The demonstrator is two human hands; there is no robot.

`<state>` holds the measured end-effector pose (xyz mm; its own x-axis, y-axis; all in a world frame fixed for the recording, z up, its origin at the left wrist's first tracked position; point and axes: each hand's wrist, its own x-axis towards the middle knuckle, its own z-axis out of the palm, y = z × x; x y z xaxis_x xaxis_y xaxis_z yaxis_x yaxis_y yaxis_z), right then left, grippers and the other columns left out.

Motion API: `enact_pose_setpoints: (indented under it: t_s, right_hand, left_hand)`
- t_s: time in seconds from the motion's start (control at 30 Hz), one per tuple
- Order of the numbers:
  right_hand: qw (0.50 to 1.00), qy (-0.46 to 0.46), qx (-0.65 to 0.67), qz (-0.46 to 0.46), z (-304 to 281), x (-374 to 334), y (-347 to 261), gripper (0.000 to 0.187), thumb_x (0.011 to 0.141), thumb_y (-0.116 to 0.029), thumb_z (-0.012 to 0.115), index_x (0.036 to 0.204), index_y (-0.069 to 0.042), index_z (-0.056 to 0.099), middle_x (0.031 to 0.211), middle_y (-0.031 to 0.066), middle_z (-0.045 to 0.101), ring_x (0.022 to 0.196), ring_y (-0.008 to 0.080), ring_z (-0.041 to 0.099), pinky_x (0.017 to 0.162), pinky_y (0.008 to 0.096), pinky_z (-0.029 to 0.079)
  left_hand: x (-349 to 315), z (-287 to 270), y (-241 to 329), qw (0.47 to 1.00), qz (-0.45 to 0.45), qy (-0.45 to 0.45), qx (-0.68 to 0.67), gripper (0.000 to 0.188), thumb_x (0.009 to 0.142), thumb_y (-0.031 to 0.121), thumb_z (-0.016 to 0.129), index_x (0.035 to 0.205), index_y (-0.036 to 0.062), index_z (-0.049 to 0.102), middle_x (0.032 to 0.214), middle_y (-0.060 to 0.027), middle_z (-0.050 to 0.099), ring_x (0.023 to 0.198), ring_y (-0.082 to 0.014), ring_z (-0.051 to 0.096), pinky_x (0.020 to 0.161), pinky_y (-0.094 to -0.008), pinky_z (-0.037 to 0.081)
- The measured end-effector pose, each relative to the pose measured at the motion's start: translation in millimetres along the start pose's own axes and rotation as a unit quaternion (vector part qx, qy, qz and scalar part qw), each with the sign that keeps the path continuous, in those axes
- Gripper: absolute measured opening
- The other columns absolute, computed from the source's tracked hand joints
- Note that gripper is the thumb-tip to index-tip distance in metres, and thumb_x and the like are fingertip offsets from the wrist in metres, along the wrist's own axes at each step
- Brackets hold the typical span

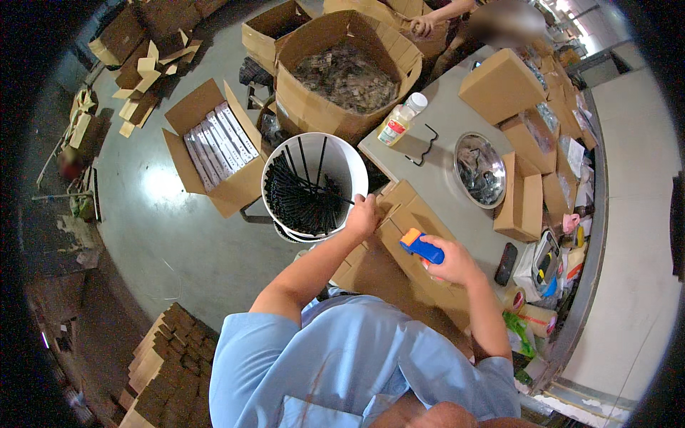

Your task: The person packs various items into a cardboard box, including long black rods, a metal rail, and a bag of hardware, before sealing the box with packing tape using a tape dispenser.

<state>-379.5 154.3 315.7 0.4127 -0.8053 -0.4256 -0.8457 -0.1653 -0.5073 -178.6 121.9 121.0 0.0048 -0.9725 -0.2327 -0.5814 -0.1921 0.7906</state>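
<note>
Rods (307, 200) sit in the bucket (351, 167) left of the table (435, 171) bearing the bowl (501, 178).

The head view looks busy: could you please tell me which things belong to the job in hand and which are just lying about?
In use, it seems:
blue-and-orange handheld tool, in the right hand
white bucket of black rods, left hand at its rim

Apparently just lying about:
plastic bottle
metal bowl
black phone-like object
tape roll

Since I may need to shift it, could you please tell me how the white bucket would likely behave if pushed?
The white bucket would probably feel heavy, given the many black rods inside. A few rods lean apart from the bunch, so they might slide or rattle.
</note>
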Motion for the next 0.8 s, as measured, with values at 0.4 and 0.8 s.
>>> enact_pose_setpoints:
  t_s: [0.4, 0.8]
  right_hand:
    - [0.99, -0.101, 0.025, 0.092, -18.8, -1.4, 13.1, 0.058, 0.061, -0.018, 0.065, 0.118, -0.017, 0.058, 0.088, 0.0154, 0.066, 0.079, 0.0285, 0.064, 0.075, 0.0369, 0.051]
    - [0.993, -0.022, -0.047, 0.105, -4.6, -224.9, 161.6, 0.058, 0.059, -0.021, 0.071, 0.116, -0.018, 0.059, 0.111, 0.0135, 0.061, 0.096, 0.0332, 0.059, 0.085, 0.0407, 0.047]
  left_hand:
    - [-15.9, 15.1, 39.3, 0.997, 0.054, 0.0, -0.063, 0.052, 0.079, 0.032, 0.068, 0.119, 0.0055, 0.05, 0.1, -0.0215, 0.063, 0.092, -0.0355, 0.062, 0.076, -0.04, 0.049]
    - [-13.7, 34.7, 58.5, 0.879, 0.333, -0.052, 0.337, 0.081, 0.083, 0.047, 0.054, 0.144, 0.0129, 0.013, 0.143, -0.0173, 0.026, 0.13, -0.0367, 0.025, 0.101, -0.0615, 0.018]
